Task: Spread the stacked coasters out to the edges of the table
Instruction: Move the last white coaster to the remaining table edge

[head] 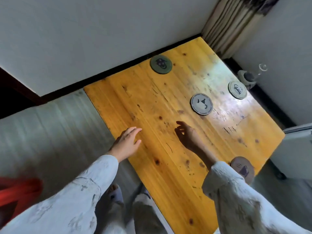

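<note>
Pale sleeves (70, 196) fill the bottom of the view, one on each arm, reaching forward over a yellow wooden table (168, 174) whose long axis runs away toward a white wall (101, 39).

Going from left to right: the left hand (127, 142) sits at the table's left edge, palm down, fingers straight and loosely spread, gripping nothing. Whether its fingertips touch the wood cannot be told. Beyond it, near the far edge of the tabletop by the wall, lies a green coaster (161, 64) with a dark figure printed on it.

The right hand (185, 135) is over the middle of the tabletop, in shadow, fingers slightly curled and apart, thumb away from them, empty. Ahead of it and a little to its right lies a grey coaster (201, 104) with a small dark drawing, flat on the wood and well inside the edges. It looks like one disc; whether more lie under it cannot be told.

At the right edge, a pale coaster (237, 90) lies flat with its rim just at the border. Nearer the camera, a brownish coaster (243, 169) lies near the near right corner, partly covered by the right sleeve.

A striped curtain (236, 26) hangs behind the far right corner.
</note>
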A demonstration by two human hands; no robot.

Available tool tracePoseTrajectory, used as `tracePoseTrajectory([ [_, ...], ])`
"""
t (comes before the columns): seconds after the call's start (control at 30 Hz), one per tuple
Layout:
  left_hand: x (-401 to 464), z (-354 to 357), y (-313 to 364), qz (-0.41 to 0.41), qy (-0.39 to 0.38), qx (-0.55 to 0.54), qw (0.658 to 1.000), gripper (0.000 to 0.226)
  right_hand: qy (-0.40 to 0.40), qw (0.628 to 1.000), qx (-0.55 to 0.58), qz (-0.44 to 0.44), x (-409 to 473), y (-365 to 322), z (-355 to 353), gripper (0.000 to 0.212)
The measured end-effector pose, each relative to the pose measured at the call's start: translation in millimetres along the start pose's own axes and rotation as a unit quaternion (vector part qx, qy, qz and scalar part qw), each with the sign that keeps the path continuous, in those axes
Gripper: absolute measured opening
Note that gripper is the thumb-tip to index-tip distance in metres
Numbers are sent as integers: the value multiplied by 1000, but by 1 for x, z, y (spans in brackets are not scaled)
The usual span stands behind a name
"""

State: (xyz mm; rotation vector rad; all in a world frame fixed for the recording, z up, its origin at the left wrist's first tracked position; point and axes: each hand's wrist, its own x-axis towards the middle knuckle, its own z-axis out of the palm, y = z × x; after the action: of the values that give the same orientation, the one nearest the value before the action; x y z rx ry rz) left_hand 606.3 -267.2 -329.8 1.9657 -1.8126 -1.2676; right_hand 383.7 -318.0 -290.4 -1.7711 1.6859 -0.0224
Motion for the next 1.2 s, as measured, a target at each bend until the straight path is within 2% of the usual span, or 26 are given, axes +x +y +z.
tracePoseTrajectory([
  [0.17,59,33,7,-30,-34,49,998,62,30,998,-33,33,62,55,-15,44],
  [0.37,113,72,7,-89,-36,205,974,113,53,992,-94,63,144,121,-40,48],
  [0.43,119,76,7,-117,-30,225,967,122,67,989,-118,56,166,135,-46,51],
  [0.6,126,78,17,-156,-34,236,959,124,69,987,-130,68,205,147,-53,62],
  [0.83,124,79,14,-142,-24,212,967,124,58,982,-153,97,224,155,-65,76],
  [1.2,125,78,11,-127,-21,192,973,124,22,978,-179,103,172,117,-6,83],
])
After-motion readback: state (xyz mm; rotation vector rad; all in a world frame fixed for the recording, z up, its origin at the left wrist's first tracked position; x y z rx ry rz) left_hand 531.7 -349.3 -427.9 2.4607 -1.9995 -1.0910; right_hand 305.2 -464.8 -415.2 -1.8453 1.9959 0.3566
